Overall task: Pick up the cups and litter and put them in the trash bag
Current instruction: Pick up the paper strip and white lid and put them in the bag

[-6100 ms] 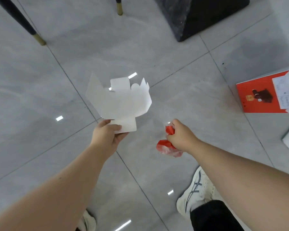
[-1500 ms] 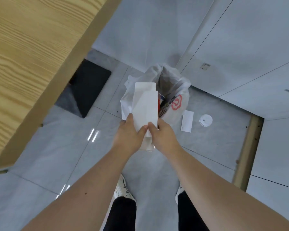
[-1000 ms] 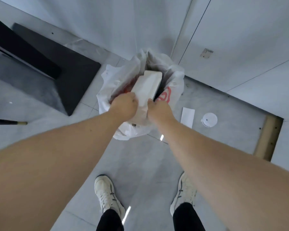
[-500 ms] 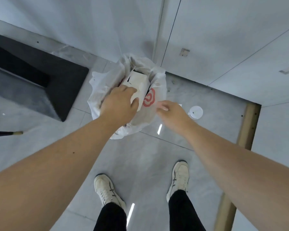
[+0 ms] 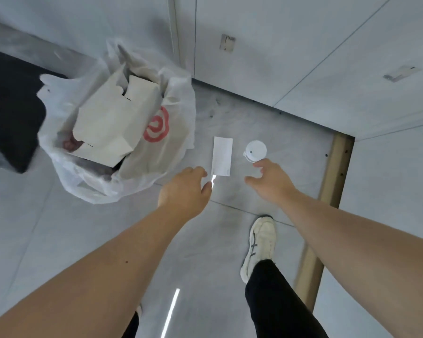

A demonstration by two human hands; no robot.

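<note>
White plastic forms the trash bag (image 5: pixel 171 132), which stands open on the grey floor (image 5: pixel 59 228) near the wall and has a red round mark on its side. Inside it, a folded white cardboard box (image 5: pixel 110 120) fills most of the mouth and sticks up above the rim; beside its lower left corner something reddish (image 5: pixel 69 143) shows, but I cannot tell what it is.

Two pieces of litter lie on the floor just to the right of the bag: a white paper slip (image 5: pixel 222 156) and, near it, a round white cup lid (image 5: pixel 256 150). I see only a lid from above, so I cannot say if a cup is under it.

Both hands are empty and reaching toward these pieces. The left hand (image 5: pixel 185 189) is close to the lower end of the slip, its grip loosely curled and holding nothing. The right hand (image 5: pixel 270 179) has the fingers spread, with the fingertips (image 5: pixel 259 163) just beside the lid, maybe touching its edge.

The step now, I think, is picking up these last near items. The next move probably needs the right hand to close on the lid rim, and the left to pinch or slide the flat slip, which lies tight on the smooth tile. After that, both go into the bag beside the box.
</note>
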